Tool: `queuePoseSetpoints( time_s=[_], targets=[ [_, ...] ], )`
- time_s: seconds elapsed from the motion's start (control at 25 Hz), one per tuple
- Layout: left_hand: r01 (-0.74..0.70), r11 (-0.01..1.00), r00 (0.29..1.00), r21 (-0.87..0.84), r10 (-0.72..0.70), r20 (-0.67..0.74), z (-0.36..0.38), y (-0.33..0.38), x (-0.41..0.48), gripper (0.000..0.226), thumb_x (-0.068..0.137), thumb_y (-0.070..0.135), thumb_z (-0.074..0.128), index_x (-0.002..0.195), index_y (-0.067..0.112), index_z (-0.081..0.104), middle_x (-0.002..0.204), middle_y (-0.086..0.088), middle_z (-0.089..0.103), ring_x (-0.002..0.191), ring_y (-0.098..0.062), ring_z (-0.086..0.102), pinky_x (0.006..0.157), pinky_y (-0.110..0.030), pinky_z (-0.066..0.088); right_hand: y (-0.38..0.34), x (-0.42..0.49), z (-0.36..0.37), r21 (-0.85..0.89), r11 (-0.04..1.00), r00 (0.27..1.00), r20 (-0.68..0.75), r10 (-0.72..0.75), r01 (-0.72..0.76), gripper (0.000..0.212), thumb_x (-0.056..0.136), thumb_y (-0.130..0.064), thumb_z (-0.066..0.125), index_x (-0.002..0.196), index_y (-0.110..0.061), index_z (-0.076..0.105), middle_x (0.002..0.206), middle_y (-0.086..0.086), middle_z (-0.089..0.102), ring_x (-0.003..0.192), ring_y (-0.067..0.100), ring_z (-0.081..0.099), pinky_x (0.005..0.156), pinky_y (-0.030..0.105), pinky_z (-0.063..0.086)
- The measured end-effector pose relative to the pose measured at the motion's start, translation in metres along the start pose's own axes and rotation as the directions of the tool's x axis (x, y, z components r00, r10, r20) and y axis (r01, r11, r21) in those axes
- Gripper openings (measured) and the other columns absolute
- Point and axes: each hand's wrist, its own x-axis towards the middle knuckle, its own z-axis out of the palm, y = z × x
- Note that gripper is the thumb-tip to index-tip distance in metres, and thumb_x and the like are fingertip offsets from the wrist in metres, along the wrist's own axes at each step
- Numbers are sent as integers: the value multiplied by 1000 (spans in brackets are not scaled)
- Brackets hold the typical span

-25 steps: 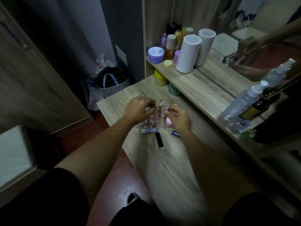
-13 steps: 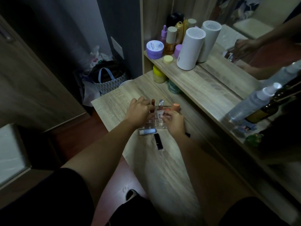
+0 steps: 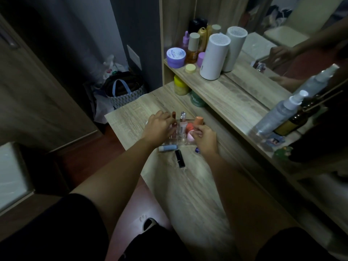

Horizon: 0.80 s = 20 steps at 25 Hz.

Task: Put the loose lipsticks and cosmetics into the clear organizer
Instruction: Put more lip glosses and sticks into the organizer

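Observation:
The clear organizer (image 3: 185,142) stands on the wooden desk (image 3: 188,185). In it are a clear-topped lipstick (image 3: 182,115), a pale tube (image 3: 181,129) and an orange and a pink sponge (image 3: 189,136). My left hand (image 3: 160,127) curls over its left cells, fingertips and thumb around an upright dark red lipstick (image 3: 173,115). My right hand (image 3: 204,137) is at its right side, pinching an orange-capped cosmetic (image 3: 198,121). Loose in front lie a light blue tube (image 3: 168,147), a black lipstick (image 3: 179,158) and a small blue item (image 3: 197,150), partly hidden by my right wrist.
A raised shelf (image 3: 226,95) behind the desk carries a white cylinder (image 3: 214,56), jars and bottles, with spray bottles (image 3: 278,113) at the right and a mirror behind. Yellow and green jars sit under the shelf. A basket bag (image 3: 124,91) stands on the floor, left of the desk.
The dark red lipstick has come into view upright at my left fingertips. My right hand has shifted slightly over the organizer with the orange-capped cosmetic. The camera has moved a little.

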Motion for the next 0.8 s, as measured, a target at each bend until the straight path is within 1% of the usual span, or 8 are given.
queuePoseSetpoints(
  time_s=[0.12,0.24,0.32,0.4,0.48,0.56,0.72,0.8],
  targets=[
    [-27,991,999,-133,23,-29,11,6,-28,18,82,11,66,96,0,68,95,-21,68,90,-36,61,76,-43,49,12,-18,-4,-39,999,1000,3,13,-13,29,88,-12,62,117,-14,62,121,9,64,100,15,61,87,31,52],
    [49,985,995,-168,-33,96,30,5,-56,16,86,8,60,96,-3,66,98,-25,65,93,-37,61,80,-43,49,30,-34,-3,-230,973,1000,-21,17,-21,27,90,-14,59,117,-14,61,117,9,62,103,20,59,91,37,52],
    [71,990,981,-120,-47,190,44,2,-65,22,88,6,53,105,-3,64,106,-26,63,100,-37,59,86,-41,46,43,-40,-5,-399,917,999,29,21,-8,31,91,-12,57,122,-12,57,120,9,60,109,22,55,96,37,49],
    [103,992,959,-75,-79,270,56,-1,-71,33,90,6,48,122,1,56,123,-22,57,112,-35,52,98,-39,39,54,-42,-6,-475,880,995,83,56,-10,36,91,-8,54,127,-11,54,123,10,59,113,24,54,99,37,47],
    [162,986,946,-32,-146,290,63,0,-73,37,91,11,47,127,6,49,131,-16,53,117,-31,47,101,-37,35,56,-44,-4,-499,867,991,100,85,-24,37,91,-7,54,127,-12,53,123,10,59,111,25,56,98,37,48],
    [237,971,933,-35,-218,288,67,2,-70,38,91,15,48,128,7,46,130,-16,53,117,-30,48,97,-38,38,54,-47,1,-503,864,990,110,88,-21,37,90,-8,55,127,-13,54,122,8,58,109,24,56,97,37,49],
    [330,944,899,-18,-308,311,72,4,-67,35,94,20,48,125,3,49,131,-18,51,118,-32,49,98,-37,38,53,-54,8,-506,858,991,132,-23,88,35,89,-17,57,123,-14,58,119,6,58,112,22,52,99,38,46],
    [357,930,895,-81,-316,315,71,2,-67,32,92,19,52,118,0,54,125,-19,51,114,-34,49,95,-36,39,53,-56,11,-465,874,983,171,-69,142,33,87,-18,59,120,-13,61,114,6,61,108,22,55,95,36,48]
  ],
)
